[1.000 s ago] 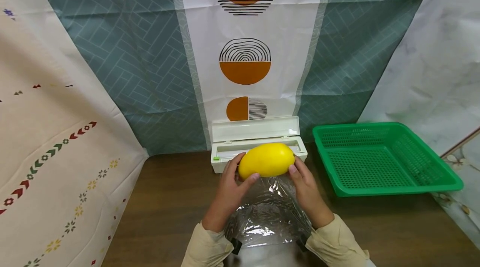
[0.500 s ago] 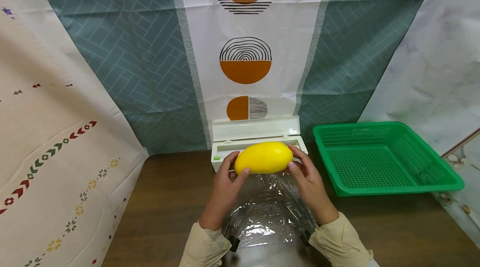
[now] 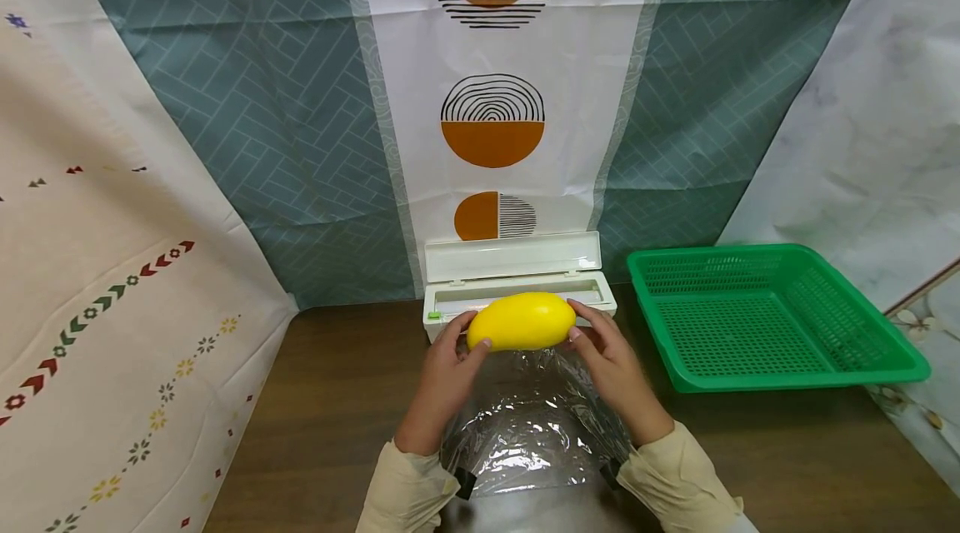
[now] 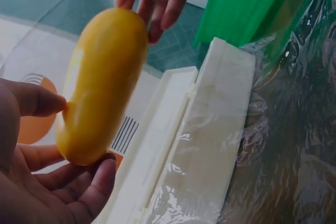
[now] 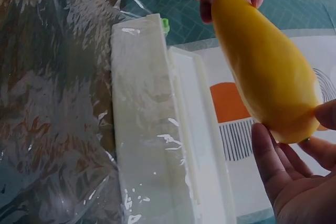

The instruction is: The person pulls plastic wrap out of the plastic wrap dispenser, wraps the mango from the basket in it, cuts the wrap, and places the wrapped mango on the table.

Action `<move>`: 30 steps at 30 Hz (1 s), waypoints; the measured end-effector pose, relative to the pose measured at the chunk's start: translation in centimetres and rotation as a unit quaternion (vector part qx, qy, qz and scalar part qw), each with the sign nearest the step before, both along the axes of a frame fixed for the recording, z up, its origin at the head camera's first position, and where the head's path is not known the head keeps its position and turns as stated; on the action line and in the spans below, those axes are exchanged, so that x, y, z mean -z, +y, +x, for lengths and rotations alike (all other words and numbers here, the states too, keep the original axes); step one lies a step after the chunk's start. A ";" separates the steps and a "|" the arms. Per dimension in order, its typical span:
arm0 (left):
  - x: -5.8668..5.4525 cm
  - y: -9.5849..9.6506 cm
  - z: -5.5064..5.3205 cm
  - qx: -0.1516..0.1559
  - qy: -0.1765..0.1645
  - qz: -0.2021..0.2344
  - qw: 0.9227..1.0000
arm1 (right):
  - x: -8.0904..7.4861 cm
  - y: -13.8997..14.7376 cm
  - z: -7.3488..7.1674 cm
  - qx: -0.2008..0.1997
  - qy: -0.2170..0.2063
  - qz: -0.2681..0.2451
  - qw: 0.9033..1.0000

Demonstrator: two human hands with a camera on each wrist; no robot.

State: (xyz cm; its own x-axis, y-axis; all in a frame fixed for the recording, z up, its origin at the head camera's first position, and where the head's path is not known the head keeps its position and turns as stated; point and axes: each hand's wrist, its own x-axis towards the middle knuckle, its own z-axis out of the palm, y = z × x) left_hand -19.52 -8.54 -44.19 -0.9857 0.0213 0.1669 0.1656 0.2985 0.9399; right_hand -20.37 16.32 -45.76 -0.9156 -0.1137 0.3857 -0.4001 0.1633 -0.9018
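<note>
A long, smooth yellow mango (image 3: 521, 321) is held level between both hands, above the clear plastic wrap (image 3: 525, 433). My left hand (image 3: 444, 379) grips its left end, thumb on the near side and fingers curled beneath, as the left wrist view shows. At the other end, my right hand (image 3: 621, 379) holds it between thumb and fingers. Behind the fruit stands a white wrap dispenser (image 3: 512, 256) with its lid raised and a green slider (image 3: 434, 316) at its left. From the dispenser the wrap stretches toward the person, under the forearms.
To the right, a green plastic basket (image 3: 750, 333) with mesh walls sits on the brown wooden table (image 3: 330, 416). Patterned cloths hang along the back and both sides, with a teal cloth (image 3: 285, 141) right behind the table.
Both hands have shifted the mango slightly to the left and turned it a little. Over the last half second it has come a bit lower in the head view. The dispenser and basket stay put.
</note>
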 end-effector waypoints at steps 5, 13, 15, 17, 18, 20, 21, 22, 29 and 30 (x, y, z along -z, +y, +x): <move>0.6 0.0 -0.4 -0.012 -0.002 -0.007 1.000 | 0.5 0.0 -0.4 0.014 -0.027 0.021 0.999; 1.6 0.1 -0.9 -0.032 -0.002 -0.004 0.999 | 1.1 -0.3 -0.8 0.014 -0.052 0.033 0.998; 1.8 0.1 -1.0 -0.032 -0.003 -0.003 0.999 | 1.3 -0.3 -0.8 0.017 -0.053 0.037 0.998; 2.0 0.1 -1.2 -0.028 -0.007 -0.005 1.000 | 1.4 -0.3 -0.9 0.022 -0.056 0.044 0.997; 2.1 0.0 -1.2 -0.025 -0.009 -0.007 1.000 | 1.5 -0.3 -1.0 0.026 -0.061 0.048 0.997; 2.3 0.0 -1.3 -0.021 -0.013 -0.011 1.000 | 1.7 -0.3 -1.1 0.030 -0.068 0.055 0.996; 2.4 0.0 -1.4 -0.020 -0.017 -0.011 1.000 | 1.8 -0.3 -1.1 0.030 -0.070 0.056 0.995; 2.5 0.0 -1.4 -0.019 -0.020 -0.011 1.000 | 2.0 -0.3 -1.2 0.030 -0.069 0.057 0.996; 2.9 0.1 -1.3 -0.031 -0.038 -0.018 0.999 | 2.8 -0.2 -1.5 0.026 -0.078 0.046 0.996; 2.9 0.1 -1.3 -0.034 -0.040 -0.022 0.998 | 2.9 -0.2 -1.5 0.025 -0.079 0.045 0.996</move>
